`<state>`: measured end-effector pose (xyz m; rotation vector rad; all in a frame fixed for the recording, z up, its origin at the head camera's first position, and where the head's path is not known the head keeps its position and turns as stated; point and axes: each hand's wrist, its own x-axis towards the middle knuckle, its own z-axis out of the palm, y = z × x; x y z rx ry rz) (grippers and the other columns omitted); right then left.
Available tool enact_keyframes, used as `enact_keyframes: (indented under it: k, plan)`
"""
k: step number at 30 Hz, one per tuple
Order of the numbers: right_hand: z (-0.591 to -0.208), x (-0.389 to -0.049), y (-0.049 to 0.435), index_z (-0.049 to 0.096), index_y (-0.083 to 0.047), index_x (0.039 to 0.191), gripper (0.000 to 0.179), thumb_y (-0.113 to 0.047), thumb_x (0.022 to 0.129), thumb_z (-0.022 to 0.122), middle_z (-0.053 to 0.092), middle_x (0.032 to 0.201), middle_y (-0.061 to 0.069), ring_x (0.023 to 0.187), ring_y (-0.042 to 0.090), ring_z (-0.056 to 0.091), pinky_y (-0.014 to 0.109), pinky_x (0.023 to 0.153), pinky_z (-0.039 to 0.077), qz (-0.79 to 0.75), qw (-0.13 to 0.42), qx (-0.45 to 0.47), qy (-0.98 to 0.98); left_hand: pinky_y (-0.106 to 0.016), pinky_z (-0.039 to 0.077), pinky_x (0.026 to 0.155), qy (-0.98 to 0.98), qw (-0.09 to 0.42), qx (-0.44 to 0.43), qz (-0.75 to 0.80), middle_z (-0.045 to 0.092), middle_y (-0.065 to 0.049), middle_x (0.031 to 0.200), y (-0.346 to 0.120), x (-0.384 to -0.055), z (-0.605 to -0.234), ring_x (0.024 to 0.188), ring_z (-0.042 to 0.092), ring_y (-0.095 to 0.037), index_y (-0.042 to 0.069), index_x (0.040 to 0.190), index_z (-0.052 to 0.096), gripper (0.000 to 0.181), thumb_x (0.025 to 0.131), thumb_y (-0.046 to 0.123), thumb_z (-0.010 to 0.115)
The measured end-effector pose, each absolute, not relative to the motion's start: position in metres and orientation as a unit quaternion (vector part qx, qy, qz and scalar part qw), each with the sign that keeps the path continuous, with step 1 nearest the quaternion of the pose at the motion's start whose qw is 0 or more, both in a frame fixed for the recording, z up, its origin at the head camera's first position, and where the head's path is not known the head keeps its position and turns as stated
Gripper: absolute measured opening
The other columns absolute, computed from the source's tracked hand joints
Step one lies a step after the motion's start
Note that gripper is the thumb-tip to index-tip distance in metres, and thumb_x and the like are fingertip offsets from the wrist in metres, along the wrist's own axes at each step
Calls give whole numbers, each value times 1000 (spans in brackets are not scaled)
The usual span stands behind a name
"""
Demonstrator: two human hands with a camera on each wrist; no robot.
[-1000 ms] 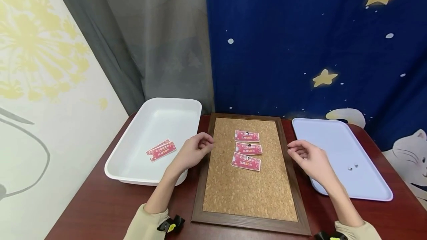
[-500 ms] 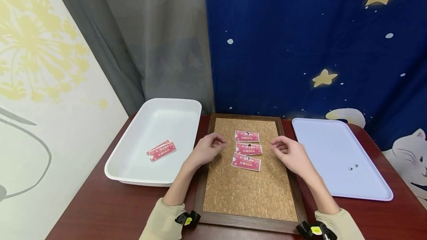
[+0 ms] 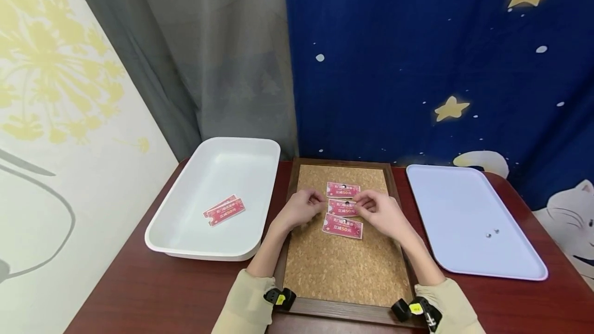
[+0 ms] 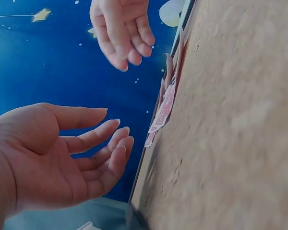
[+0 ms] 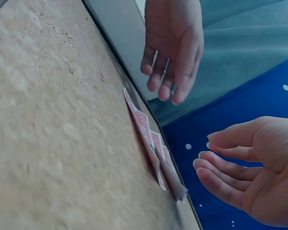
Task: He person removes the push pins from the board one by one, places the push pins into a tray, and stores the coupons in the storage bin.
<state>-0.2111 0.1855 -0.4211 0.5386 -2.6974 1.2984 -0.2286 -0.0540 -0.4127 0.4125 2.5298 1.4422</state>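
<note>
Three pink coupons, the top one (image 3: 342,191), the middle one (image 3: 340,209) and the bottom one (image 3: 342,228), lie in a column on a framed cork board (image 3: 341,272). A small pin head shows on each. My left hand (image 3: 300,210) hovers beside the left end of the middle coupon, its fingers loosely bent with nothing in them. Opposite it, my right hand (image 3: 382,214) overlaps that coupon's right end in the head view. Both wrist views show the left hand (image 4: 62,153) and right hand (image 5: 254,167) apart from the coupons, fingers relaxed.
To the left stands a white basin (image 3: 185,231) with two overlapping pink coupons (image 3: 226,211) inside. On the right lies a pale blue tray (image 3: 464,200) bearing two small shiny pins (image 3: 488,235). Curtains (image 3: 408,66) hang behind the dark red table (image 3: 139,293).
Both hands have moved inward over the cork board toward the coupons, the left hand rightward and the right hand leftward. Coupons, basin and tray have stayed in place.
</note>
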Motion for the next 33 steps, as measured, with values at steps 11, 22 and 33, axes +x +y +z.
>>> enact_keyframes:
  k: [11,22,33]
  plan:
    - [-440,-220,177,70,-3,95,7,0,88,71,66,82,0,74,12,61,25,67,51,406,-21,234,-883,-26,45,65,857,132,148,475,63,-7,89,-55,-234,-422,79,55,-16,0,100,68,12,94,10,69]
    - [-443,-222,179,70,-2,91,4,-2,88,72,63,80,-3,74,10,57,25,67,48,382,-50,233,-893,-25,40,62,854,142,167,472,60,-4,79,-54,-233,-424,71,50,-13,0,90,69,6,94,4,67]
    - [-447,-222,177,69,-6,86,7,-2,86,75,61,75,-4,70,8,55,25,64,46,370,-38,231,-899,-23,40,61,854,144,168,471,59,-3,77,-52,-234,-427,70,50,-12,-1,89,68,3,91,1,69]
